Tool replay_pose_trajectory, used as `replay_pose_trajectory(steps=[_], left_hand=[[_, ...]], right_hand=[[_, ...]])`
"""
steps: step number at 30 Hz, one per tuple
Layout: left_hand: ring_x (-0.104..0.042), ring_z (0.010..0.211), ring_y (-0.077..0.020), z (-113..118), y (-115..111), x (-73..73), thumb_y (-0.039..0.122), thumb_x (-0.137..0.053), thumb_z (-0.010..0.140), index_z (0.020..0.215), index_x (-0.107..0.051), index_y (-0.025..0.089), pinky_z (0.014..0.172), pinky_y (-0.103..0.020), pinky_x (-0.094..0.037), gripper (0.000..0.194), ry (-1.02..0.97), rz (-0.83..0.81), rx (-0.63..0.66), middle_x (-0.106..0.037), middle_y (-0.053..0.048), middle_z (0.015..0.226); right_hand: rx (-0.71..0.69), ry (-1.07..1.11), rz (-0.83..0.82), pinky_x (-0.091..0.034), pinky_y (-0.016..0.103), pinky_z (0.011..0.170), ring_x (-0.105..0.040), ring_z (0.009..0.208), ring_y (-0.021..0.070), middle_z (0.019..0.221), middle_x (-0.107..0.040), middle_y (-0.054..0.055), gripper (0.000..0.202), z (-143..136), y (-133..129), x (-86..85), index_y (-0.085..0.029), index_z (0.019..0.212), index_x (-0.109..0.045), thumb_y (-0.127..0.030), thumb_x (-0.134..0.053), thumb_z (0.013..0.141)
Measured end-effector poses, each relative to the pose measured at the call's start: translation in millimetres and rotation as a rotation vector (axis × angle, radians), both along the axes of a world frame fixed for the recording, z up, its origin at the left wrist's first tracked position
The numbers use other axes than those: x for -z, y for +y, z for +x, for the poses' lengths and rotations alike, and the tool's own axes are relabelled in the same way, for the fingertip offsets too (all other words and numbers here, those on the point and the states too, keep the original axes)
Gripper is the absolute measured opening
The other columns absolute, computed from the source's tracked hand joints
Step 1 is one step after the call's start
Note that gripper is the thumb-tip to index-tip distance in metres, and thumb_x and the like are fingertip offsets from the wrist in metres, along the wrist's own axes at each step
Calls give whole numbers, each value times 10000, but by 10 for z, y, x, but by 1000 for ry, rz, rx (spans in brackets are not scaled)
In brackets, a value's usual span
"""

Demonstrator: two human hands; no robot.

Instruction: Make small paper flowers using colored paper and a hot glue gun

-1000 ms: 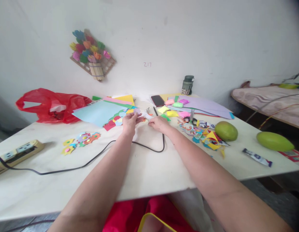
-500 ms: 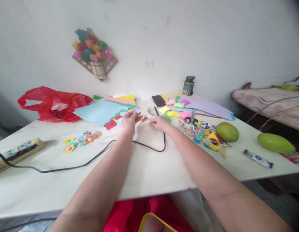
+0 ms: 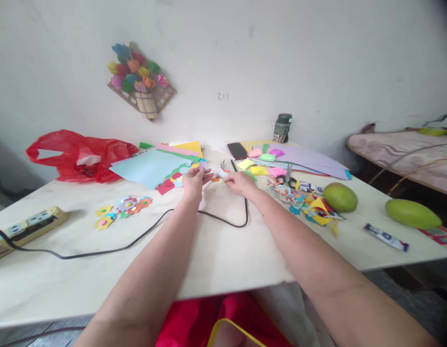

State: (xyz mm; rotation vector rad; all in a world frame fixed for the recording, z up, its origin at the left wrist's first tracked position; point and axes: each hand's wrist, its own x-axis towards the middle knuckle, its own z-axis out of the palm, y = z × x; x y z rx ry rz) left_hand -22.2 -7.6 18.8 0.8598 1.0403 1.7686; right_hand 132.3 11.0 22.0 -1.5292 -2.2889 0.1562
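Near the middle of the white table, my left hand [image 3: 193,180] is closed on a small pale purple paper piece [image 3: 203,165]. My right hand [image 3: 240,183] is closed just to its right, fingertips at a small whitish item [image 3: 219,172] that is too blurred to name. Left of my left hand lie scalloped paper cutouts [image 3: 176,178] in red, yellow and blue. Finished-looking paper flowers [image 3: 127,206] with coloured centres lie farther left on the table.
Around are a red plastic bag [image 3: 82,149], light blue paper [image 3: 147,166], a power strip [image 3: 32,224], a black cable [image 3: 137,240], a phone [image 3: 237,151], a bottle [image 3: 282,128], clay packets [image 3: 258,170], scissors [image 3: 287,179], paper scraps [image 3: 317,207], two green fruits [image 3: 339,197] and a tube [image 3: 386,237].
My right hand has shifted very slightly, and the whitish item between the hands has changed position a little. My left hand looks almost the same.
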Motion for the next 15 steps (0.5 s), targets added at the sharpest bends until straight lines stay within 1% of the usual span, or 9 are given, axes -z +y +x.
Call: replay_pose_trajectory(steps=[2,4,7,9,11,15], left_hand=[[-644,592,-118,-10,-6,-6,146,-571,758,754,-529,120,697,-286,-541,50,3,9,-10,-645,-43,692],[-643,593,-116,-23,-4,-7,159,-576,754,753,-522,124,693,-284,-541,64,0,12,-30,-650,-46,696],[-643,598,-111,-46,14,-1,152,-562,758,756,-512,128,699,-281,-537,56,-13,0,-60,-656,-49,701],[-642,598,-110,-60,30,7,140,-550,763,751,-504,133,702,-280,-535,48,-18,-6,-78,-657,-46,696],[-645,604,-114,-73,45,15,135,-540,768,746,-504,134,704,-278,-534,43,-17,-5,-97,-656,-45,693],[-654,636,-121,-106,69,26,138,-537,773,753,-522,138,712,-267,-531,25,-25,0,-154,-655,-42,698]], right_hand=[[43,9,57,-426,276,733,-595,904,194,992,-669,38,252,-1,12,-12,-239,955,-673,-280,-462,826],[78,4,122,-417,277,759,-575,940,195,1014,-652,57,267,-9,34,-28,-218,976,-654,-273,-427,848],[104,-64,164,-406,293,808,-525,1022,222,1075,-609,107,269,-51,96,-49,-176,1001,-632,-292,-442,848],[105,-139,134,-405,318,827,-509,1048,250,1101,-590,140,284,-101,156,-55,-151,1028,-615,-301,-474,832],[93,-201,76,-414,335,821,-522,1042,268,1102,-591,156,301,-162,223,-59,-139,1060,-596,-287,-496,817],[83,-258,-43,-434,325,783,-568,1007,267,1089,-609,154,341,-279,319,-93,-146,1125,-548,-191,-515,788]])
